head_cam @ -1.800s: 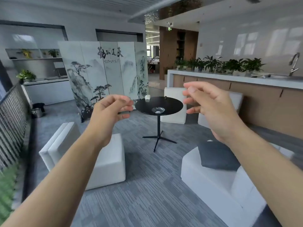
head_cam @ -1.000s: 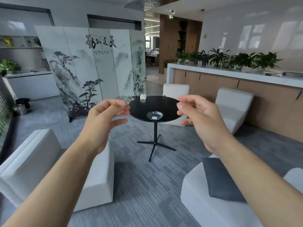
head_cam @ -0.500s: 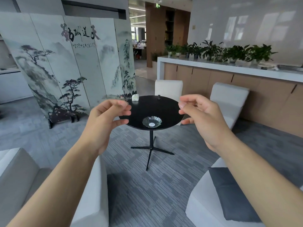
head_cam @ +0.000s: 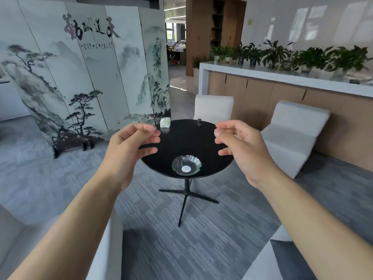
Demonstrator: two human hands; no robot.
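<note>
Straight ahead in the head view, a round black table (head_cam: 181, 138) stands on a thin stem over grey carpet, and both of the person's arms reach toward it from the near edge. On its near side sits a scalloped glass dish (head_cam: 186, 165) with a pale round spot in its middle. It is lower in the picture than both hands and between them, and neither hand touches it. The left hand (head_cam: 129, 146) hovers at the table's left rim with its fingers loosely curled and the thumb close to the forefinger, gripping nothing. The right hand (head_cam: 242, 146) mirrors it at the right rim, equally slack and empty. At the far edge of the tabletop lie a small white packet (head_cam: 165, 122) and, to its right, a short dark cylinder (head_cam: 199, 122), too small to identify. A painted folding screen (head_cam: 90, 67) stands far left, a white chair (head_cam: 214, 107) is just beyond the table, and another low white seat (head_cam: 292, 134) lies to the right. Behind these runs a long counter (head_cam: 262, 75) lined with potted plants (head_cam: 302, 55).
</note>
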